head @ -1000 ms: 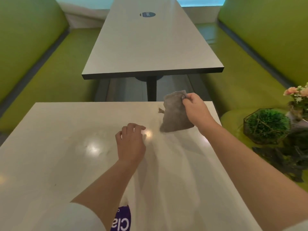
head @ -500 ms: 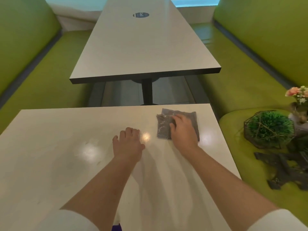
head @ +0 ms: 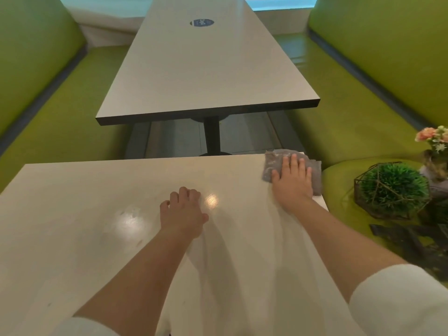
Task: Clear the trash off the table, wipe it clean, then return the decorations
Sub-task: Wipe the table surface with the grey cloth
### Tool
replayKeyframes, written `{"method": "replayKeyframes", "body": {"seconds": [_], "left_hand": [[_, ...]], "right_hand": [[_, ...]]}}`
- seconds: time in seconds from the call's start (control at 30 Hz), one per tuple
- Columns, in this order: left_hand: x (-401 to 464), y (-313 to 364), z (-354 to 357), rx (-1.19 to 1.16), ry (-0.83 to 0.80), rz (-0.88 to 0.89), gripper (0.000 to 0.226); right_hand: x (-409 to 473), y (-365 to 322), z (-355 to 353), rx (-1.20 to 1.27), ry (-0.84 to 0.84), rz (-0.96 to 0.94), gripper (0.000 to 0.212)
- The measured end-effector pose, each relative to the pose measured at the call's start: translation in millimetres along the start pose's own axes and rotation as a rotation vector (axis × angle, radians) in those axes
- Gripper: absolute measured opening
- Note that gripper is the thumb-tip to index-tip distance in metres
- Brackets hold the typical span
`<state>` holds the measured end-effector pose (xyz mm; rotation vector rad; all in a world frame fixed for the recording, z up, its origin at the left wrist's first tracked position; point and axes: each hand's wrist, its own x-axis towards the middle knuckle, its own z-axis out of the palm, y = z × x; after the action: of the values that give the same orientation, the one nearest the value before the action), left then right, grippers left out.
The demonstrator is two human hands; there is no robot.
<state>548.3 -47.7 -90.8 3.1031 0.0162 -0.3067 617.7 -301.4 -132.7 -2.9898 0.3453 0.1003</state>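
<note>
A: Why is the grey square cloth (head: 274, 163) at the far right corner of the white rectangular table (head: 97, 238)?

B: I think the wiping starts from that corner. The right hand (head: 292, 180) lies flat on the cloth with the fingers straight and a little spread, so it presses the cloth down and does not grip it. One edge of the cloth hangs a little over the right side of the table.

A: And the left hand (head: 183, 212)?

B: It rests on the table near the middle, with the fingers bent loosely. It holds nothing. I believe it only supports the body.

A: Where are the decorations?

B: On the green bench (head: 339, 175) at the right: a round green plant ball in a wire frame (head: 392, 189), a small vase with pink flowers (head: 434, 151), and some dark flat pieces (head: 412, 241) which I cannot identify. They probably wait there for the table to be clean.
</note>
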Motion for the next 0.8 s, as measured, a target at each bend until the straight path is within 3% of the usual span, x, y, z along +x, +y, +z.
{"method": "replayKeyframes", "body": {"seconds": [0.07, 0.23, 0.37, 0.6, 0.7, 0.8], "left_hand": [[0.2, -2.0, 0.4, -0.006, 0.001, 0.006, 0.055], [0.0, -1.0, 0.1, -0.008, 0.013, -0.001, 0.057], [-0.4, -2.1, 0.0, -0.001, 0.006, -0.013, 0.057], [2.5, -2.7, -0.5, 0.006, -0.017, -0.017, 0.057], [3.4, -2.9, 0.3, 0.003, -0.045, -0.039, 0.057], [3.6, -3.6, 1.1, -0.024, -0.050, -0.048, 0.057]], "right_hand": [[-2.3, -30.5, 4.0, 0.014, -0.006, -0.040, 0.061], [-32.8, -128.3, 14.6, 0.087, -0.049, -0.343, 0.058], [-26.4, -124.0, 10.3, 0.092, -0.106, -0.504, 0.053], [22.2, 25.7, -8.8, 0.047, 0.013, -0.182, 0.050], [18.7, 32.4, -5.1, 0.023, 0.041, -0.066, 0.051], [0.5, -4.9, 4.3, 0.031, 0.050, -0.061, 0.053]]}}
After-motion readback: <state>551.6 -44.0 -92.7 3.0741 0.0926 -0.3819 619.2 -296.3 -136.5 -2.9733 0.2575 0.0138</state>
